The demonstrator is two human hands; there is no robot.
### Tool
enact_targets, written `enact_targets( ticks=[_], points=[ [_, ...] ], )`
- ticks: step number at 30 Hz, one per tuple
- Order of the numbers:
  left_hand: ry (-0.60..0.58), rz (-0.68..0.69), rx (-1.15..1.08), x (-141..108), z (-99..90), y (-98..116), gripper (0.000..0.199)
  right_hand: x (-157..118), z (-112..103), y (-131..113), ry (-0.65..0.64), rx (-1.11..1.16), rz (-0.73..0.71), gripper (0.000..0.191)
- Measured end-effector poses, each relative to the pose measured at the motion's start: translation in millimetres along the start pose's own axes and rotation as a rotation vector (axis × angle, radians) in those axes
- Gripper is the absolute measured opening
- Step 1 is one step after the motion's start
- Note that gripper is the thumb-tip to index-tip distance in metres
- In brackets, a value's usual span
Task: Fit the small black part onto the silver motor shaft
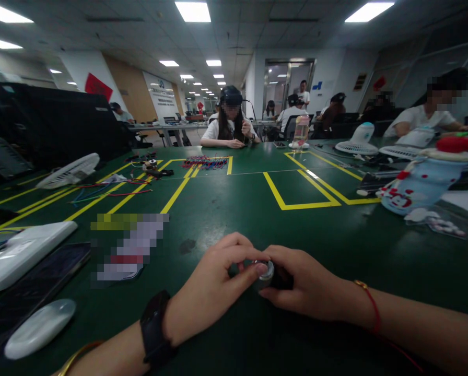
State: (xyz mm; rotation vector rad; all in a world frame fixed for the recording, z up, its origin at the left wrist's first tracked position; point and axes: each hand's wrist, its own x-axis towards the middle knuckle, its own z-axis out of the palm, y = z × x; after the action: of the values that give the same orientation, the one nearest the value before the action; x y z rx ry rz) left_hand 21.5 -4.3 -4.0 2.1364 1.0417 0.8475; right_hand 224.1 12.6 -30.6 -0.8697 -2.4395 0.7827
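Note:
My left hand (222,279) and my right hand (308,282) meet over the near part of the green table. Between them is a small cylinder with a silvery round end (265,274); its kind I cannot make out. The thumb and forefinger of my left hand press at that end. My right hand curls round the cylinder from the right, with the thumb below. A dark part shows in the shadow inside my right hand, and the rest is hidden by fingers.
Left lie a white mouse (41,328), a dark phone-like slab (32,292), a white flat device (26,250) and a blurred packet (132,250). Wire bundles (205,163) lie beyond. A blue cup (422,180) and white fans (357,141) stand right. A person (230,120) sits opposite.

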Motion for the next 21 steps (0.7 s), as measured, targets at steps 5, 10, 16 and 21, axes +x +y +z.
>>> enact_targets(
  ticks=[5,10,16,21],
  points=[
    [0.095,-0.058,-0.044,-1,-7.1,2,0.017,-1,0,-1,0.011,0.008,0.004,0.028],
    [0.04,-0.114,0.037,-8,-16.9,-15,0.019,-3,-1,-1,0.034,0.044,0.024,0.034],
    [-0.181,-0.064,0.221,-11,-13.0,-30,0.018,-5,-2,-1,0.03,0.053,0.061,0.031],
    [-0.233,-0.038,0.299,-11,-9.7,-33,0.021,-5,-2,0,0.025,0.052,0.058,0.031]
  ],
)
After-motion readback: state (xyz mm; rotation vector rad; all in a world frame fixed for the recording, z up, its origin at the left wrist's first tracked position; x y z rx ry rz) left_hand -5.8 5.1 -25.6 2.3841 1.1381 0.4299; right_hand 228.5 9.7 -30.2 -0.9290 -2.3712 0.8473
